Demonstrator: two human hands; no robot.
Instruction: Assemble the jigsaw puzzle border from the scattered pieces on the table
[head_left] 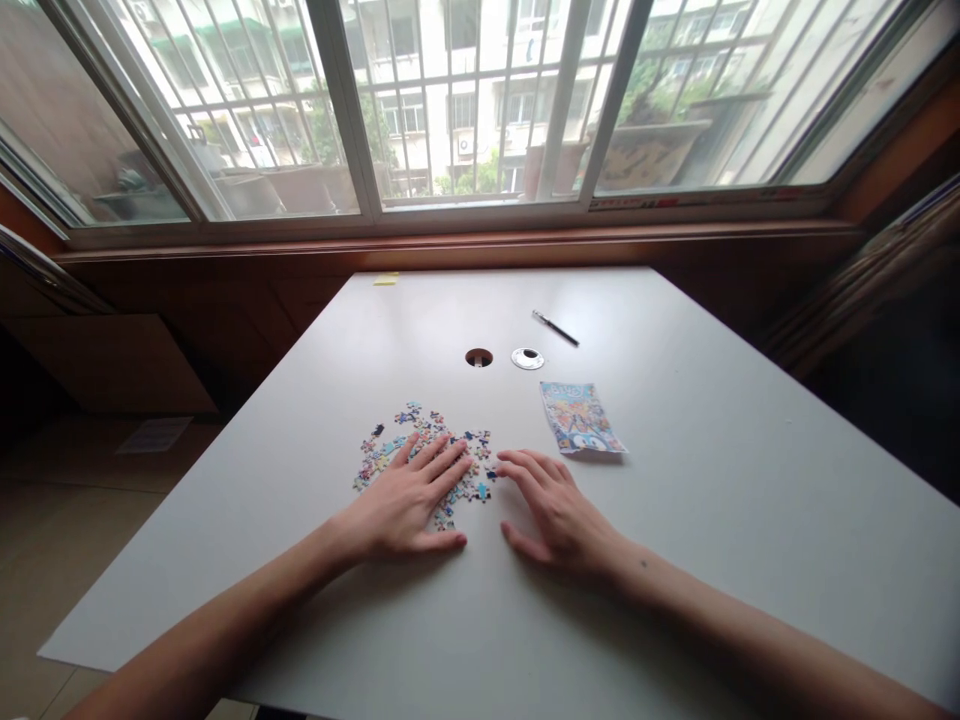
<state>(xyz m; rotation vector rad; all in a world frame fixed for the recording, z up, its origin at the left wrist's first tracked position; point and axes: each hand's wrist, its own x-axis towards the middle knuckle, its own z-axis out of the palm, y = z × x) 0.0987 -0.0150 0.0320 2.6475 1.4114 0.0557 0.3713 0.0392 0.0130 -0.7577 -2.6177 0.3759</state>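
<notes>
On the desk (712,480), the pieces (387,450) are lying at about nine o'clock from the right hand (555,505), whose grip is hanging loosely open; the left hand (409,500) is lying over them, fingers spread, clasping nothing. They are looking light, thin and stiff, opposite edges probably offering the best hold.

In front of you, the white desk (712,520) carries scattered puzzle pieces (429,430), a picture sheet (583,418) to their right, a round cover (520,361) beside a hole (479,357), a pen (557,329), and yellow strips (385,281) near the far edge.
</notes>
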